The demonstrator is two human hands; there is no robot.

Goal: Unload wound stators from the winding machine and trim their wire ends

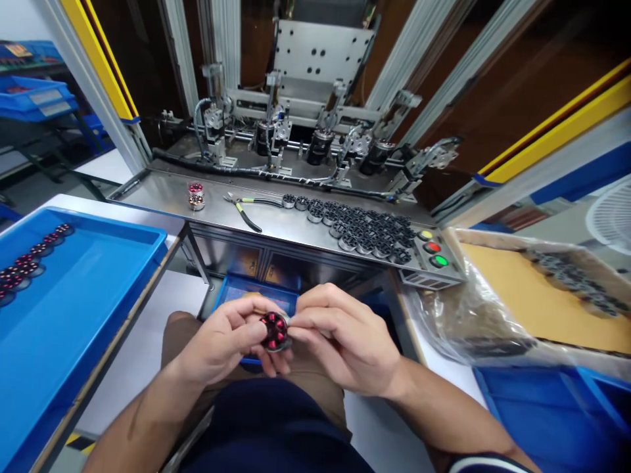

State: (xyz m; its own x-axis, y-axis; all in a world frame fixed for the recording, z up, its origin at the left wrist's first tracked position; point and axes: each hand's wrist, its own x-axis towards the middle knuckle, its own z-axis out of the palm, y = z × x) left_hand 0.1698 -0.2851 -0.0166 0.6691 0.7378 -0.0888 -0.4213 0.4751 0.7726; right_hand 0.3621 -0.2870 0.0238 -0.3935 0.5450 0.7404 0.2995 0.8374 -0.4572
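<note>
My left hand [231, 335] grips a small round motor stator [275, 330] with red wire windings and a dark rim, held over my lap. At the stator's right edge, the thumb and fingers of my right hand [345, 338] are pinched together. Whatever lies between those fingertips is too small to make out. Ahead on the metal bench, a short stack of red and copper wound stators [196, 196] stands at the left. Cutting pliers [246, 209] with black and yellow-green handles lie beside it, jaws pointing left.
Many black stator cores [365, 230] cover the bench's right half, beside yellow, red and green buttons [432, 247]. A machine with clamps [320, 141] stands behind. Left is a blue tray [108, 282] with wound stators; right, a plastic-lined box [507, 282] holds more black cores.
</note>
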